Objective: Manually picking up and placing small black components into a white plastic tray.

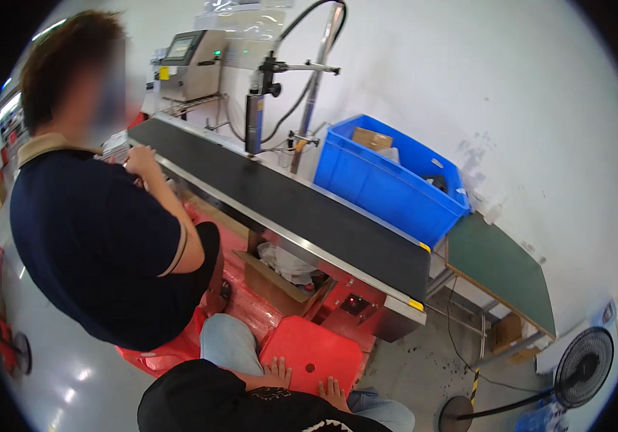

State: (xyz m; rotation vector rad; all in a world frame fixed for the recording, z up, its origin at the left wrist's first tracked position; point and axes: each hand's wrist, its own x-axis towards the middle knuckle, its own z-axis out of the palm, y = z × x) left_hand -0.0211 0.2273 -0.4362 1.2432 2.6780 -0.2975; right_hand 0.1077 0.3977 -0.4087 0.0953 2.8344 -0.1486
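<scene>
My left hand lies flat on the near edge of a red plastic stool, its fingers stretched out and holding nothing. A little to its right, my right hand rests on the same edge with its fingers apart, also holding nothing. The stool has a round hole in its seat and stands between my knees. Just beyond it runs a conveyor with a black belt, which neither hand touches.
At left, a person in a dark shirt handles a pale stack by the belt. A printer head stands over the belt. Behind are a blue bin and a green table. An open carton sits below; a fan stands right.
</scene>
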